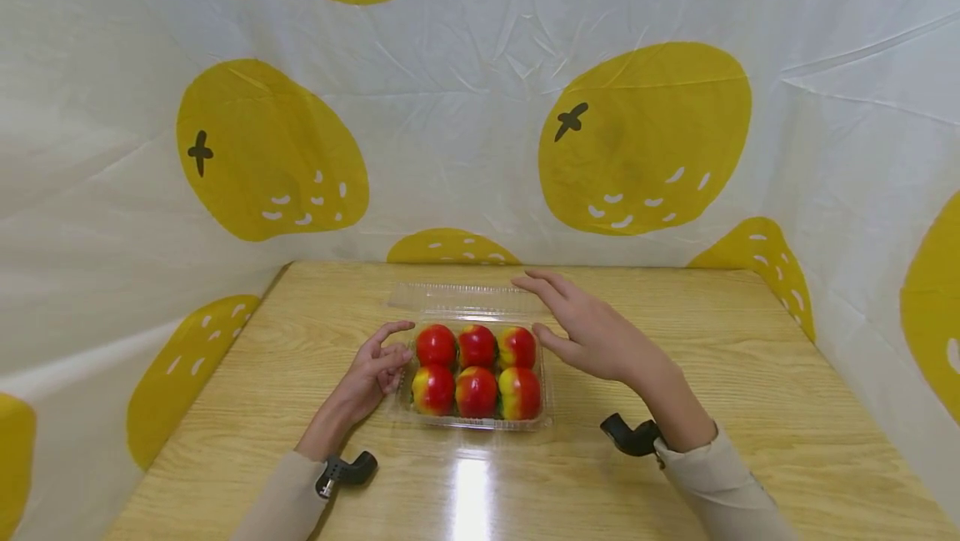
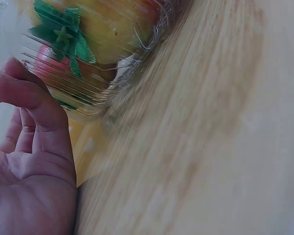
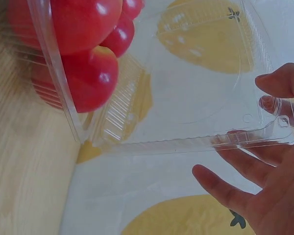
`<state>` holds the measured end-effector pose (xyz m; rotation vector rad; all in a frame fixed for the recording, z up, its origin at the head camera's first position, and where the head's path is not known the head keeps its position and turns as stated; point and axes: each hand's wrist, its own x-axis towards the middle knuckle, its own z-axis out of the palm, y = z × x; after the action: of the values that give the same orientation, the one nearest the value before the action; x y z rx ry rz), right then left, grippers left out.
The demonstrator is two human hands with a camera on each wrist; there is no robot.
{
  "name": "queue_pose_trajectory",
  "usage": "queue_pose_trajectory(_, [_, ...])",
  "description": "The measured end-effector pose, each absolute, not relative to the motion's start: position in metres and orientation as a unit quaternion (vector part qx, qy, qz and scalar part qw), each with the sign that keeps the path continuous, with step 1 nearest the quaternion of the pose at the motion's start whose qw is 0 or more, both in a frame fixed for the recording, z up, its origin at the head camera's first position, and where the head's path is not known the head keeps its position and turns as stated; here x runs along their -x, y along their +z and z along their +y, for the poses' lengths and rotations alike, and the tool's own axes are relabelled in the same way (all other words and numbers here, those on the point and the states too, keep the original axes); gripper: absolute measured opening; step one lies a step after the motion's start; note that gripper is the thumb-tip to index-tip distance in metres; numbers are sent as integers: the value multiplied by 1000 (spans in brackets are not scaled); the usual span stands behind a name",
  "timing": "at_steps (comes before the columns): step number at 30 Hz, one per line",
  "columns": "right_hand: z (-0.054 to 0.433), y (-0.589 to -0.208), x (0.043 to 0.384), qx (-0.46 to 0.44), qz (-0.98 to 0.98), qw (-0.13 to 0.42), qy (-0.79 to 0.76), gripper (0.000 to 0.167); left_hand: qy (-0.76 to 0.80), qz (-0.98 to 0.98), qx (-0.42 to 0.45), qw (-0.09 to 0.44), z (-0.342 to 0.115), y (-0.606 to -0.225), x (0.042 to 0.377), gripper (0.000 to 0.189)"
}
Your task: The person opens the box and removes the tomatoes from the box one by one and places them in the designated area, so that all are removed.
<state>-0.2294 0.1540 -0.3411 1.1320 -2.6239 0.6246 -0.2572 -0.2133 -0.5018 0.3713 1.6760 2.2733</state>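
Observation:
A clear plastic clamshell container (image 1: 477, 423) holds several red-and-yellow round fruits (image 1: 477, 392) in two rows. Its clear lid (image 3: 186, 107) stands raised at the far side. At the container's left edge, my left hand (image 1: 367, 376) pinches the rim with thumb and fingers, the index finger stretched toward the back corner. A green leafy calyx (image 2: 62, 35) on one fruit shows through the ribbed wall in the left wrist view. My right hand (image 1: 592, 328) is at the lid's right side, its fingers spread and fairly straight around the lid's corner, some seen through the plastic.
The container sits on a light wood-grain table (image 1: 720, 333). Behind and at the sides hangs a white cloth (image 1: 465, 166) printed with large yellow fruits. Each wrist carries a black mount, the left mount (image 1: 352, 469) and the right mount (image 1: 628, 436).

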Motion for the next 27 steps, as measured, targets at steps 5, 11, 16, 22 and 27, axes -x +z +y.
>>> queue_pose_trajectory(5, [156,-338,237,-389,-889,92,223,64,794,577,-130,144,-213,-503,257,51])
queue_pose_trajectory(11, [158,-332,247,-384,-888,63,247,62,793,576,-133,145,-214,-505,258,49])
queue_pose_trajectory(16, [159,-328,258,-375,-884,32,276,60,794,574,-138,146,-214,-506,258,48])
queue_pose_trajectory(22, [159,-326,274,-371,-873,13,318,59,793,576,-139,144,-214,-506,258,49])
queue_pose_trajectory(27, [159,-326,288,-371,-862,20,346,57,792,577,-142,142,-214,-508,258,49])
